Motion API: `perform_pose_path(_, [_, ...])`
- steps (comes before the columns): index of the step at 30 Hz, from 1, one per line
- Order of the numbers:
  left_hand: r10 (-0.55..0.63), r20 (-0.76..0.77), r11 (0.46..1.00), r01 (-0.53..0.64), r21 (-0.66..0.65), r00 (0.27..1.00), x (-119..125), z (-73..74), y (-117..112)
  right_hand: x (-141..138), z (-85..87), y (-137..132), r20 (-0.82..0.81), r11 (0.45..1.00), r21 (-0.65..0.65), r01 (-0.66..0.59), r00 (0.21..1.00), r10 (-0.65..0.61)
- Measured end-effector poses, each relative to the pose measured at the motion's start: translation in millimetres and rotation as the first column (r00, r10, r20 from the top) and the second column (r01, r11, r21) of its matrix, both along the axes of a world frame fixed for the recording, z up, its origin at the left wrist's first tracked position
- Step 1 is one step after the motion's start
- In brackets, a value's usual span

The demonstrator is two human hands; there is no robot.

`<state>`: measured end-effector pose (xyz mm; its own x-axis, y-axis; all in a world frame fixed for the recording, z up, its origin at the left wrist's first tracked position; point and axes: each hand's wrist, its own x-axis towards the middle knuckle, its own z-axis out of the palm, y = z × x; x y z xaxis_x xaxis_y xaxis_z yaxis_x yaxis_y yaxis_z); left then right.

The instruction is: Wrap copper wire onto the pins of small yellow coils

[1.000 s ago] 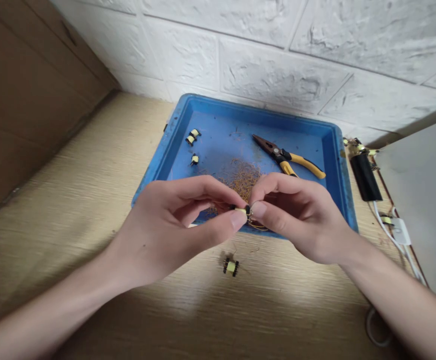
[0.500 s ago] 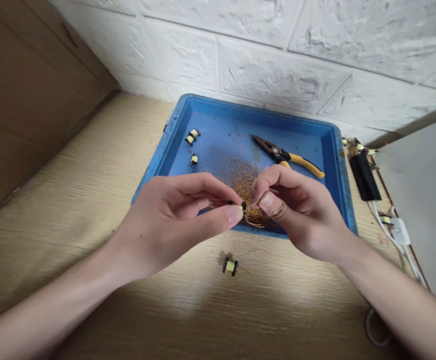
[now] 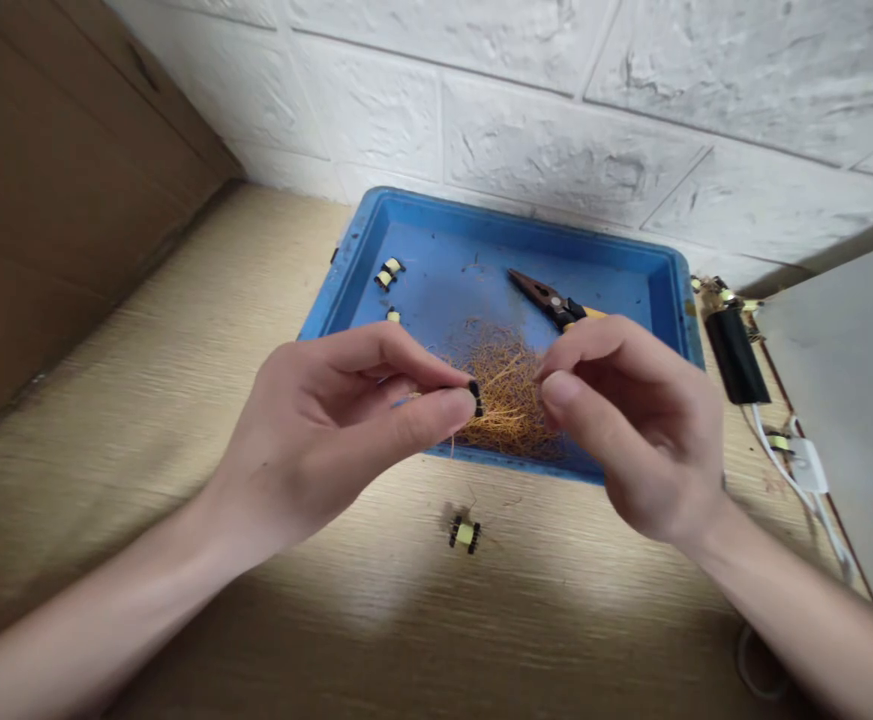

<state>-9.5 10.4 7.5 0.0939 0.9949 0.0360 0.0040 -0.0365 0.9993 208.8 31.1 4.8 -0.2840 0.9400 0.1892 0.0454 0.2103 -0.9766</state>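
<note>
My left hand point(image 3: 338, 425) pinches a small bobbin with black pin rows point(image 3: 473, 398) between thumb and forefinger, and most of the part is hidden by the fingers. My right hand point(image 3: 631, 425) is just to the right of it, above a tangle of thin copper wire point(image 3: 507, 405), with thumb and forefinger closed and nothing visible between them. Long-nose pliers point(image 3: 552, 303) lie in a blue plastic tray point(image 3: 526, 235), their yellow handles mostly behind my right hand. Two small yellow-wound bobbins point(image 3: 388, 271) sit at the tray's left, and another point(image 3: 464, 534) lies on the table in front.
The tray stands on a pale wood-grain table point(image 3: 181, 400) against a white brick-textured wall point(image 3: 526, 130). Cardboard point(image 3: 53, 170) rises at the left. At the right are a black cylinder point(image 3: 736, 355), white cable point(image 3: 788, 460) and a grey panel point(image 3: 841, 400).
My right hand has moved right and away from the bobbin, and the thin wire between my hands no longer shows. My left hand still holds the bobbin. The view has shifted slightly.
</note>
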Motion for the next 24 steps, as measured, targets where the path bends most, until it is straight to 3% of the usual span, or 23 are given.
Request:
perform_pose_path(3, [0.022,0.018,0.999,-0.023,0.025,1.000,2.8,1.0,-0.5,-1.6,3.4,0.0,0.044,0.990,-0.095,-0.109,0.993,0.113])
perform_pose_path(9, [-0.021,0.117,1.000,0.021,-0.005,0.993,6.6,4.0,-2.1,-1.2,4.3,6.2,-0.033,0.897,-0.310,-0.313,0.947,0.319])
perform_pose_path(19, [0.004,0.030,0.998,-0.006,0.065,1.000,6.6,6.1,-2.2,1.2,4.8,6.8,-0.125,0.889,-0.297,-0.349,0.937,0.326])
perform_pose_path(24, [-0.024,0.044,0.998,0.022,0.054,0.999,8.0,8.0,-1.5,-0.1,3.3,6.5,-0.102,0.915,-0.247,-0.318,0.948,0.302])
